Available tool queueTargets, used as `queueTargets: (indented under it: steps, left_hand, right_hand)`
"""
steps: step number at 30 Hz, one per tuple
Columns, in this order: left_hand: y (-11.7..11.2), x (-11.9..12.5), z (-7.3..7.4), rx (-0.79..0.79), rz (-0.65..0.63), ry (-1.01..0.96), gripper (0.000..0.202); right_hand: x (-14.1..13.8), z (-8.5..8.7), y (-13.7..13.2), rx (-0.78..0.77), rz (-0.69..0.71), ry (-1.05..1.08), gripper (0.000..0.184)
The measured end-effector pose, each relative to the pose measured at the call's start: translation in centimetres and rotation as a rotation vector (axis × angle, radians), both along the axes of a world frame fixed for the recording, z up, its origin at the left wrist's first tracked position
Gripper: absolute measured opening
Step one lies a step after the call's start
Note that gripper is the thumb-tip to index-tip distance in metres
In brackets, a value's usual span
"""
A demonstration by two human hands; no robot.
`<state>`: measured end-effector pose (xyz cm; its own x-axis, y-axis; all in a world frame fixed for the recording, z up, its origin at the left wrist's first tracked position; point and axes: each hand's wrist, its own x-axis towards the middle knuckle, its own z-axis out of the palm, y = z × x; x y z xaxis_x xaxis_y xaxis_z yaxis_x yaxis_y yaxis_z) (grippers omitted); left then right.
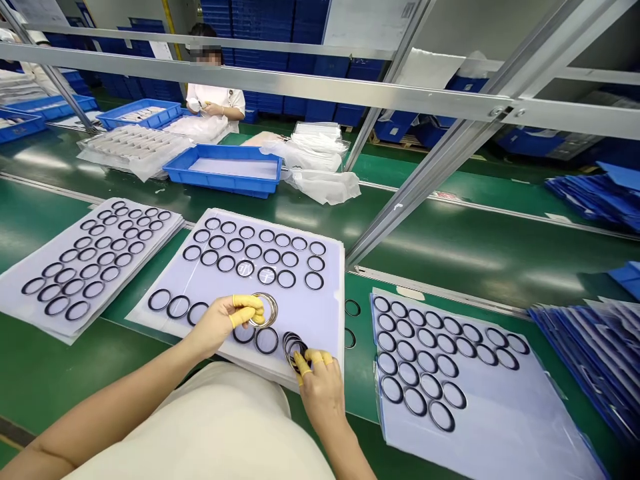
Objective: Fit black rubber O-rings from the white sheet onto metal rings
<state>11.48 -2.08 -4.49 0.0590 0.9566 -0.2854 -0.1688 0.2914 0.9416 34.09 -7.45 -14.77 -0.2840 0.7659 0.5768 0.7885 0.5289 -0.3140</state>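
My left hand point(220, 323), with yellow finger cots on its fingers, pinches a small stack of gold-edged rings point(271, 308) above the middle sheet stack point(300, 310). Lower right on the same sheets, my right hand point(320, 383), also in finger cots, is closed on a bunch of black rings point(293, 347). Whether those rings still rest on the sheet I cannot tell. One loose black ring point(267, 341) lies flat between my hands. Rows of black rings point(253, 251) cover the far half of the sheet, and a few more point(159, 300) line its near left edge.
Ring-covered sheets lie to the left point(145, 267) and right point(520, 413). Two loose rings point(353, 307) sit on the green table. A blue tray point(225, 183), white wrapping point(320, 183) and a metal frame post point(400, 203) stand beyond. A co-worker point(220, 97) is across the table.
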Motion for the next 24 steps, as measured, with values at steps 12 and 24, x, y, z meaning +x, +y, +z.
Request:
queueTargets:
  steps: [12,24]
  left_hand:
    - [-1.0,-0.7,-1.0,-0.067,0.014,-0.026,0.025]
    - [-0.9,-1.4,-1.1,-0.086,0.049,-0.036,0.03]
  right_hand:
    - [4.4,-1.4,-0.7,-0.009,-0.144,-0.215,0.026]
    - [0.7,-2.0,0.0,-0.044,-0.017,-0.192,0.027]
